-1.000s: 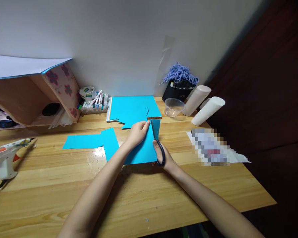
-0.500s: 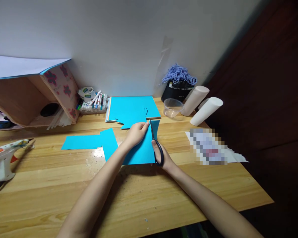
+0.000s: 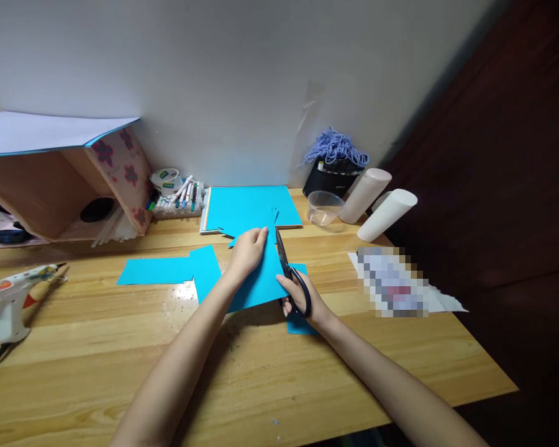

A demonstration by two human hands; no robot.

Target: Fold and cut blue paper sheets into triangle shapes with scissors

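Observation:
My left hand [image 3: 249, 251] is closed on a sheet of blue paper [image 3: 256, 287], gripping it near its upper edge. In my right hand [image 3: 310, 298] is a pair of dark-handled scissors [image 3: 286, 261], its blades parted slightly at the sheet's right edge. Under my right hand lies a separate blue strip [image 3: 300, 326], partly hidden by the hand and scissors. Left of the held sheet, cut blue paper pieces [image 3: 158, 271] rest on the table. Behind my hands is a stack of coloured sheets [image 3: 246, 205], blue on top, with small dark scraps on it.
A glue gun [image 3: 13, 301] lies at the left, near an open box [image 3: 130, 167] with flower patterns. Markers [image 3: 184, 195] stand beyond it. At the back right are a clear plastic cup [image 3: 325, 209], a black pouch [image 3: 330, 180] with blue yarn [image 3: 338, 147], and white cylinders [image 3: 386, 216].
A strip has come off the right side of the blue sheet and dropped to the table under my right hand. The scissors have opened a little, and the held sheet has tilted.

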